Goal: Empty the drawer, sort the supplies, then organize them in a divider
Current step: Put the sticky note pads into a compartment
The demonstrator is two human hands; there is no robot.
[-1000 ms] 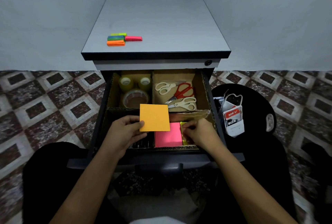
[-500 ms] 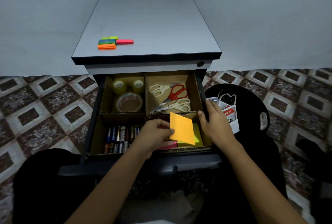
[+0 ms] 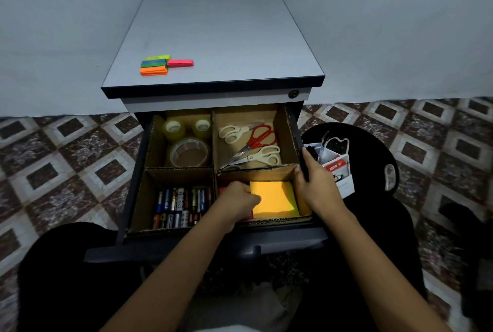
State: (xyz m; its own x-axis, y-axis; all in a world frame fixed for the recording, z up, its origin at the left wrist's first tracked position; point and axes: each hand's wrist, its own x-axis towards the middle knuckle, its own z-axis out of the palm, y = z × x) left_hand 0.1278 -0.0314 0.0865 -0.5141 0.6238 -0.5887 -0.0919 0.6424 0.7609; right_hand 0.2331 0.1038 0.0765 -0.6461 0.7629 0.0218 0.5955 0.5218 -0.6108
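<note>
The open drawer holds a cardboard divider [image 3: 214, 169] with four compartments. An orange sticky-note pad [image 3: 274, 199] lies flat in the front right compartment on a yellow-green pad, with a pink pad mostly hidden under my left hand. My left hand [image 3: 240, 202] holds the orange pad at its left edge. My right hand [image 3: 314, 183] grips the drawer's right side and the divider wall. Batteries [image 3: 178, 206] fill the front left compartment, tape rolls [image 3: 186, 142] the back left, scissors [image 3: 250, 145] the back right.
Small coloured sticky flags [image 3: 160, 65] lie on the cabinet top [image 3: 226, 38]. A black stool [image 3: 373, 150] to the right carries a white box with clips and small items [image 3: 333, 163]. Patterned floor tiles surround the cabinet; my dark-clothed legs are below.
My left hand has lowered the orange pad from a tilted position flat into the front right compartment. My right hand has stayed on the drawer's right side.
</note>
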